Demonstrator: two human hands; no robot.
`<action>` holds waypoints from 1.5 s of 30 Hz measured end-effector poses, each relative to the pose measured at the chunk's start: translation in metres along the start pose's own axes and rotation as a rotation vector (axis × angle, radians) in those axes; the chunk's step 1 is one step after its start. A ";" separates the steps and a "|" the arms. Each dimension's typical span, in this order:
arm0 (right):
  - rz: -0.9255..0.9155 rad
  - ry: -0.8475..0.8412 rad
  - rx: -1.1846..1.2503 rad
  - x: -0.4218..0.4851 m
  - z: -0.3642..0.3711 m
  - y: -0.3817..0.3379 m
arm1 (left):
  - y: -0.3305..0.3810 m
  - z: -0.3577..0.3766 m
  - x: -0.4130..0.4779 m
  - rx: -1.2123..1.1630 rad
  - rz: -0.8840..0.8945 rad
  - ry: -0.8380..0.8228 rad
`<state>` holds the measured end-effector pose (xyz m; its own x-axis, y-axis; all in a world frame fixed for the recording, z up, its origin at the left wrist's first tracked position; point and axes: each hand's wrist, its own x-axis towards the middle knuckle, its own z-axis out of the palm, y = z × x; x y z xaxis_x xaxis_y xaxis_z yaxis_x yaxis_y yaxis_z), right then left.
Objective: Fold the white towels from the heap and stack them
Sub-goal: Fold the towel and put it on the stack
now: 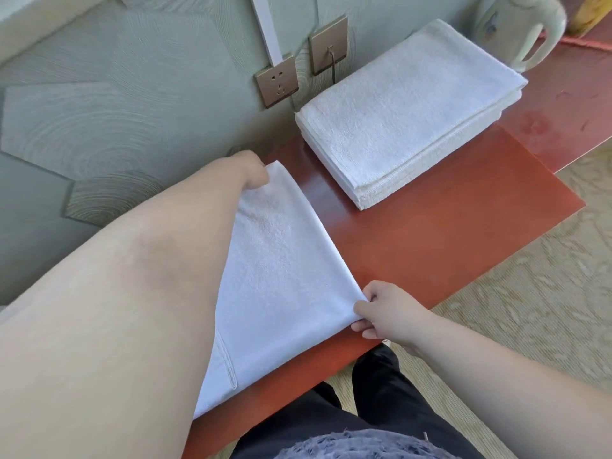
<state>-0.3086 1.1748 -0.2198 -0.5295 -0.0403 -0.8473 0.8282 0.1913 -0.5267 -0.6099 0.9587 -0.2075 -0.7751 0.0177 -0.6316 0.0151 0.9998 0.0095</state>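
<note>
Red-brown counter along the wall, carrying both of the task's things. The white towel lies on its left part, already doubled. Its right edge runs taut from the far corner by the wall to the near corner at the counter's front edge, and your left forearm covers its left side. The stack of folded towels sits farther right against the wall, apart from the towel. The heap is out of view.

Your right hand pinches the near corner between thumb and curled fingers. Your left hand is at the far corner; its fingers are largely hidden, but it seems to grip the cloth there.

Likely faults from here:
- An uneven pull between the two hands would skew the fold, so the edges would not meet.
- Slack at the front edge could let the layers slide off the counter.
- Held by two corners only, the towel may sag open on its way to the stack.
</note>
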 end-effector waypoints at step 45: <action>-1.216 -0.404 -1.437 -0.010 0.375 -0.007 | -0.373 0.146 -0.154 -0.947 -0.406 0.586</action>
<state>-0.2405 0.8057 -0.2332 -0.3772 -0.9050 -0.1968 -0.7594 0.4239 -0.4937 -0.4036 0.5832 -0.2272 -0.7901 -0.5496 -0.2716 -0.5815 0.5317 0.6157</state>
